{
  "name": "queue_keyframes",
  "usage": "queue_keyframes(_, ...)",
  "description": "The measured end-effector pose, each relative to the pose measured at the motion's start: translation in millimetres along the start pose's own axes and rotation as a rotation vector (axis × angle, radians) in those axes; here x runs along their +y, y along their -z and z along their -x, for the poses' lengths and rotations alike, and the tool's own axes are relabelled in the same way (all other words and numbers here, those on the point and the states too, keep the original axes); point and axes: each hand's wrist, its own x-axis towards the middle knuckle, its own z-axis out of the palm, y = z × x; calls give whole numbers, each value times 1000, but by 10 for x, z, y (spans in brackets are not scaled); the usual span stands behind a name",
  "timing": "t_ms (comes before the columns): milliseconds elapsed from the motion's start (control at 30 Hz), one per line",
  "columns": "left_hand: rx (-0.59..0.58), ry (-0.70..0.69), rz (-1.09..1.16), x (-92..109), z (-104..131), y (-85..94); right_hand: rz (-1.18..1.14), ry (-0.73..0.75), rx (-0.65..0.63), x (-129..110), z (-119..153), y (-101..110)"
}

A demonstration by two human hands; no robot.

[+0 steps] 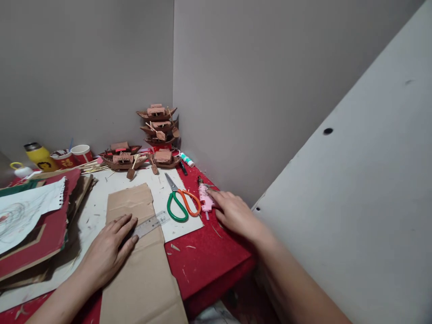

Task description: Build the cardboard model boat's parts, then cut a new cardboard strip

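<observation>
My left hand [110, 247] lies on a long piece of brown cardboard [141, 279], its fingers stretched and thumb apart. Its fingertips rest at one end of a clear ruler [150, 225], which lies slantwise across the cardboard. At the table's right edge, my right hand [234, 213] has its fingers and thumb around the handle side of a pink glue gun [205, 198]; part of the handle is hidden by the hand. A clear glue stick pokes from the gun's near end. Scissors [180, 204] with one green and one orange handle lie between the hands, blades pointing away.
Several small brown model boats [157, 126] stand stacked in the back corner, others beside them. At left lies a pile of card and paper [37, 229]. Behind it are a yellow bottle [41, 157], red-and-white cups [82, 155] and thin sticks. Grey walls [243, 90] rise behind and right.
</observation>
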Motion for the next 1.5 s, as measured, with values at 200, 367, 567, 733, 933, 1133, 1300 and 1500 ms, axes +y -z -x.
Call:
queue_keyframes(200,14,7,5,-24,26,-33,72,4,66,-16,-136,-110)
queue_keyframes(367,5,4,22,-43,48,-49,-21,14,143,60,-93,-86)
queue_keyframes(567,22,7,55,-27,41,-36,-456,-82,404,118,13,117)
queue_keyframes(733,6,9,60,-13,47,-20,-613,-102,415,67,29,123)
queue_keyframes(933,5,15,63,-7,60,-20,-413,-16,365,129,-91,-67)
queue_keyframes(1133,-8,3,77,53,70,33,-101,45,318,272,-253,-259)
queue_keyframes(1300,8,-4,153,61,95,136,-71,64,255,282,-170,-271)
queue_keyframes(1500,67,99,110,-81,143,191,-240,199,359,-140,13,-47)
